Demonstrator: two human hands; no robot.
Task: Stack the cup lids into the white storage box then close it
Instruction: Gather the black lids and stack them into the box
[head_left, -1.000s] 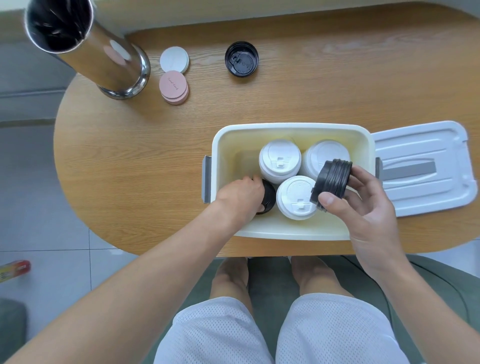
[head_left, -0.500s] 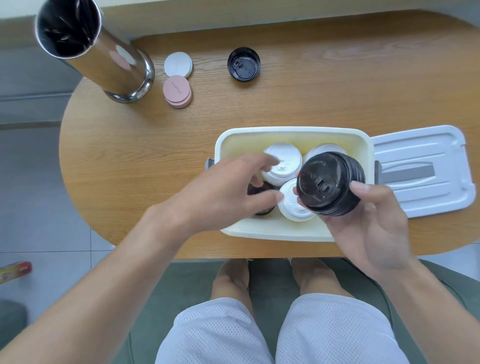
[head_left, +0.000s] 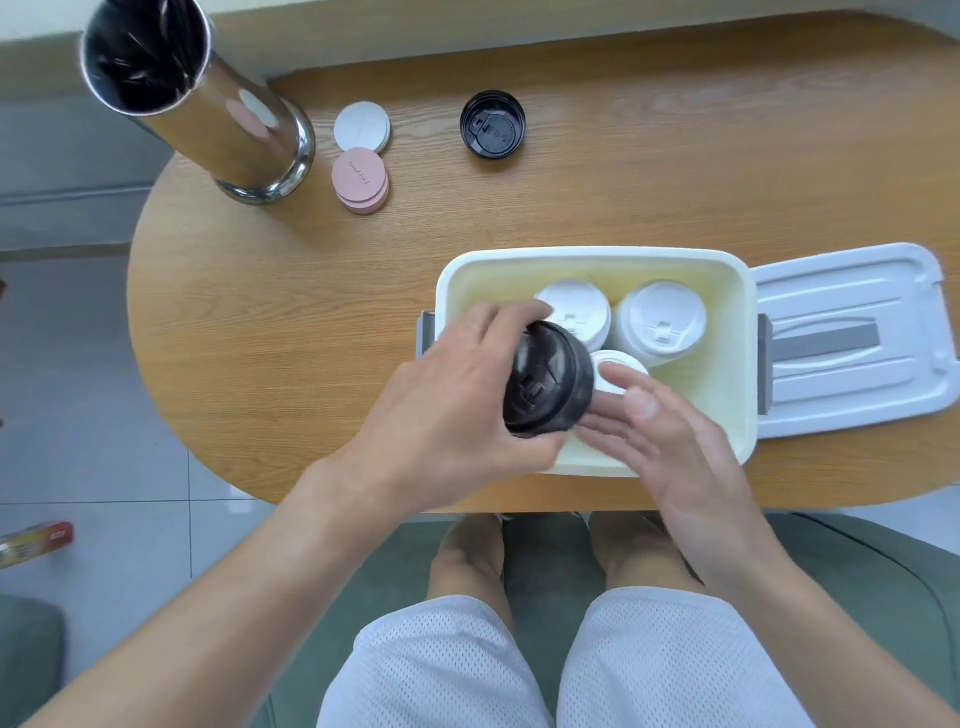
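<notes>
3 white lid stacks (head_left: 660, 319), 1 black stack (head_left: 545, 384), L hand (head_left: 447, 410)

The worktop (head_left: 675, 156) is light wood with a fine grain. The storage box (head_left: 592, 260) is white outside, cream-yellow inside, with grey handles; its lid (head_left: 852, 296) is white with a grey bar. Three stacks of lids (head_left: 660, 322) inside are white, the held stack (head_left: 545, 384) black. Near the far edge lie a black lid (head_left: 492, 124), white discs (head_left: 362, 126) and pink discs (head_left: 360, 180), beside a shiny steel cylinder (head_left: 208, 119). The shorts (head_left: 571, 670) are white mesh.
</notes>
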